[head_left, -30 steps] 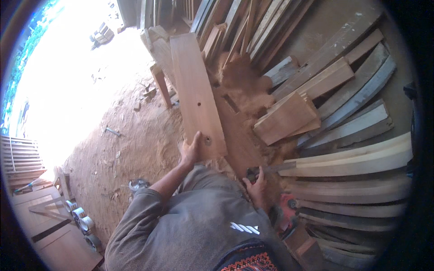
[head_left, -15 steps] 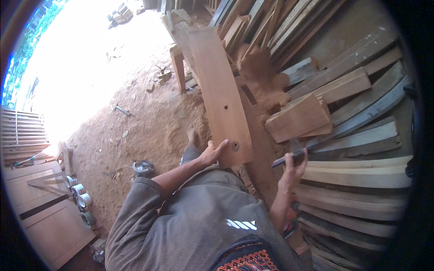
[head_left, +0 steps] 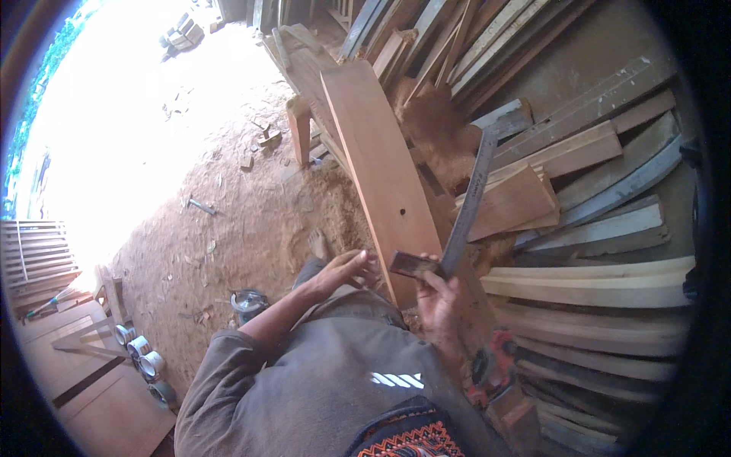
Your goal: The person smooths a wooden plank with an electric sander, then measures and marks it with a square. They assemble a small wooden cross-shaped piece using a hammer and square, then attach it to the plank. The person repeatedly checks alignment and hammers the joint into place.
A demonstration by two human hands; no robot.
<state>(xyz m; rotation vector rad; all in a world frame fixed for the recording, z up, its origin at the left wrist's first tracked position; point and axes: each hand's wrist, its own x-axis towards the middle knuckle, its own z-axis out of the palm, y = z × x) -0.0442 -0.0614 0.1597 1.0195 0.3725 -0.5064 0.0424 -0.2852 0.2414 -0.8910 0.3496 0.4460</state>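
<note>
A: Where's the square (head_left: 466, 213)?
B: Around 3 o'clock, clamped in the right hand (head_left: 439, 305). Left hand (head_left: 344, 269) hangs loose beside the board (head_left: 381, 171), far end at 12.
A: Tubs?
B: Maybe the white round things (head_left: 151, 363) at 8, can't see inside.

I have room to pass left of my left hand (head_left: 346, 270), over the earth floor (head_left: 251, 202), where a hammer (head_left: 200, 206) lies low. To its right the plank (head_left: 373, 152) blocks me; I cannot tell whether they touch. A lane runs above the plank's far part, but the square (head_left: 466, 206) in my right hand (head_left: 439, 308) bars the near end, its blade slanting away. Farther right, short boards (head_left: 510, 206) and stacked timbers (head_left: 590, 283) crowd me, with a red power tool (head_left: 499, 362) near that hand.
</note>
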